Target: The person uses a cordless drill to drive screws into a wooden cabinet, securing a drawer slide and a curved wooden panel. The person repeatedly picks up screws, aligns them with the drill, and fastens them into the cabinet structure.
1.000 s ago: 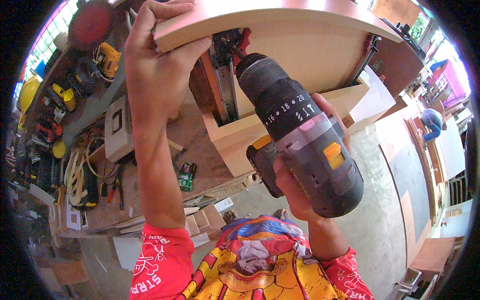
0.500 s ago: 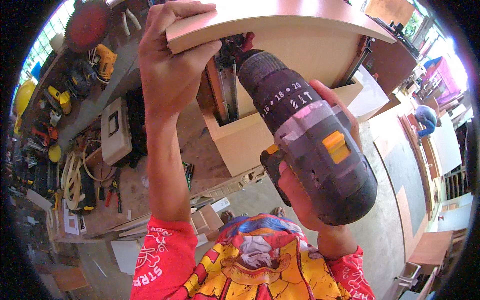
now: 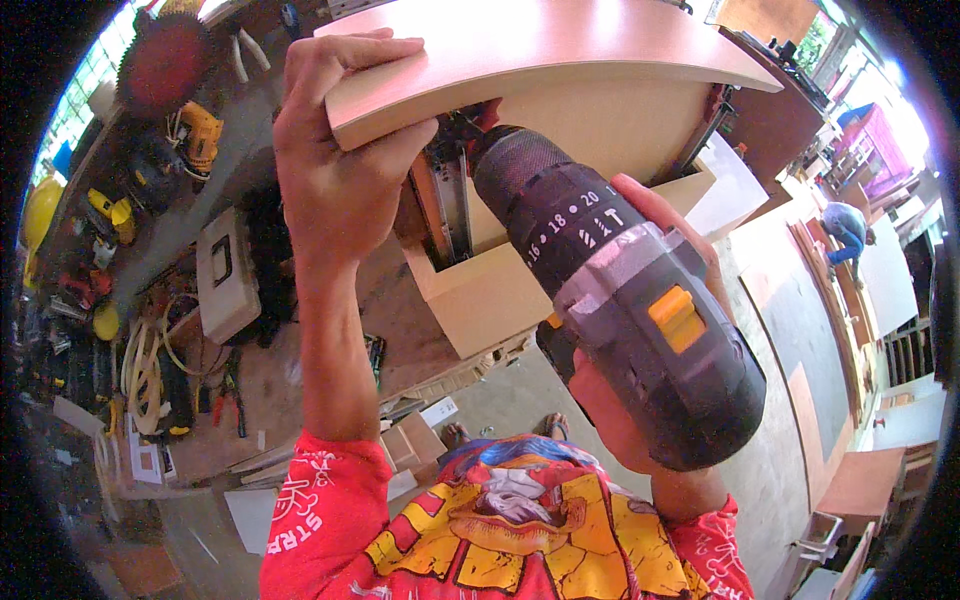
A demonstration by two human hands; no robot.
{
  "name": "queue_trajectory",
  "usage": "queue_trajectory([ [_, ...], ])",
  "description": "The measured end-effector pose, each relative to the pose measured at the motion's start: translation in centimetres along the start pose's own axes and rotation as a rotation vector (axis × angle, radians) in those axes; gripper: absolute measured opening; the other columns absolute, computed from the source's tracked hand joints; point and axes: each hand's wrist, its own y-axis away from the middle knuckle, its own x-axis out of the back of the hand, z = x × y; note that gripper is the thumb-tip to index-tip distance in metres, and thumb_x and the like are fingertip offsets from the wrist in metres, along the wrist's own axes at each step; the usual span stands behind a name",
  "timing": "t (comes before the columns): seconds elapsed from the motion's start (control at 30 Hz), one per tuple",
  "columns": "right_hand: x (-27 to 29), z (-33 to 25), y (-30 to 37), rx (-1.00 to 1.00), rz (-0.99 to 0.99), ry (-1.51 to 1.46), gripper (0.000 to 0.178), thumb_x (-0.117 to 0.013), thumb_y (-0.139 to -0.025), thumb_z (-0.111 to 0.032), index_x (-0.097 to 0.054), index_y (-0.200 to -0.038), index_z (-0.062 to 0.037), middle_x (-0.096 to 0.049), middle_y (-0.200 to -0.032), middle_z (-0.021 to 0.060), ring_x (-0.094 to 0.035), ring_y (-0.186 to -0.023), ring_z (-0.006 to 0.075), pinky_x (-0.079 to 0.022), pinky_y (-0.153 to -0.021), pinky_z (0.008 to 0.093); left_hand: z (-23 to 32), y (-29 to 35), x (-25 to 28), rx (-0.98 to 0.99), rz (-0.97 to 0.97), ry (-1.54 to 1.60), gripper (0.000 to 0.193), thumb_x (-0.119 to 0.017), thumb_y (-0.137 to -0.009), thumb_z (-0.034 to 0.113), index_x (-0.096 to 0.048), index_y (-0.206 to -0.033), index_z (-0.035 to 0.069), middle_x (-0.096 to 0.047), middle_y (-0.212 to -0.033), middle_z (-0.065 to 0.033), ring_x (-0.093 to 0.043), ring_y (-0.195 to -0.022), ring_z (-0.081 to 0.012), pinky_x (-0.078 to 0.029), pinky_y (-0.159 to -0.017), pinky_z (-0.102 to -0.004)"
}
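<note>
A black and grey cordless drill (image 3: 640,310) with a yellow switch fills the middle, and my right hand (image 3: 625,400) is wrapped round its handle. Its chuck points up and left, under the overhanging edge of a light wood-coloured drawer (image 3: 550,50). My left hand (image 3: 340,160) pinches the left end of that front, fingers on top and thumb beneath. Below it lies a dark metal drawer slide (image 3: 445,205) along the inside of a pale wooden cabinet box (image 3: 490,300). The drill's tip is hidden in shadow near the slide.
On the workbench (image 3: 390,320) at left are a grey tool case (image 3: 228,275), a coiled hose (image 3: 148,370), a yellow power tool (image 3: 203,135) and red-handled pliers (image 3: 230,405). A bent-over person in blue (image 3: 847,230) is at the far right, beside long boards (image 3: 800,290).
In the picture, the drawer front, my left hand and the drill sit slightly lower. My grips on both are unchanged. The person at the far right has shifted posture.
</note>
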Motion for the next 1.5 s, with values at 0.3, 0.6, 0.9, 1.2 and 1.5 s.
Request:
queue_trajectory([
  [0.3, 0.2, -0.5, 0.3, 0.029, -0.077, 0.135, 0.087, -0.087, -0.083, -0.023, -0.041, -0.153, 0.0005, -0.057, -0.143, 0.0161, -0.062, -0.125, 0.0215, -0.052, -0.107, 0.0349, -0.5, -0.1, -0.2, -0.017, 0.000, 0.047, 0.045, -0.078, -0.066, -0.007, -0.073, -0.109, 0.006, -0.066, -0.115, -0.0099, -0.062, -0.116, -0.0244, -0.046, -0.104, -0.0348],
  [0.6, 0.6, -1.4, 0.1, 0.145, -0.133, 0.350, 0.084, -0.082, -0.080, -0.010, -0.042, -0.153, -0.0002, -0.054, -0.148, 0.0159, -0.059, -0.129, 0.0227, -0.047, -0.110, 0.0347, -0.5, 0.0, -0.4, -0.005, 0.018, 0.036, 0.047, -0.077, -0.066, -0.008, -0.073, -0.111, 0.005, -0.065, -0.119, -0.0110, -0.063, -0.116, -0.0234, -0.047, -0.104, -0.0347],
  [0.9, 0.7, -1.5, -0.2, 0.148, -0.111, 0.321, 0.079, -0.082, -0.080, -0.010, -0.048, -0.151, -0.0026, -0.061, -0.139, 0.0137, -0.064, -0.121, 0.0211, -0.050, -0.104, 0.0329, -0.6, 0.0, -0.3, -0.003, 0.026, 0.037, 0.049, -0.079, -0.065, -0.009, -0.073, -0.111, 0.005, -0.066, -0.119, -0.0108, -0.064, -0.116, -0.0237, -0.047, -0.103, -0.0342],
  [1.2, 0.2, -0.8, 0.0, 0.179, -0.088, 0.350, 0.084, -0.084, -0.077, -0.001, -0.045, -0.151, -0.0011, -0.058, -0.141, 0.0165, -0.064, -0.122, 0.0229, -0.052, -0.104, 0.0344, -0.5, 0.0, -0.4, -0.010, 0.024, 0.047, 0.049, -0.078, -0.064, -0.009, -0.072, -0.111, 0.004, -0.066, -0.118, -0.0108, -0.063, -0.114, -0.0238, -0.047, -0.103, -0.0341],
  [1.5, 0.0, -0.5, -0.4, 0.046, -0.105, 0.124, 0.075, -0.077, -0.085, 0.002, -0.044, -0.152, -0.0008, -0.063, -0.133, 0.0171, -0.068, -0.114, 0.0229, -0.057, -0.100, 0.0359, -0.7, 0.0, -0.3, -0.017, 0.025, 0.077, 0.047, -0.077, -0.064, -0.008, -0.073, -0.109, 0.004, -0.065, -0.115, -0.0100, -0.063, -0.118, -0.0243, -0.047, -0.104, -0.0356],
])
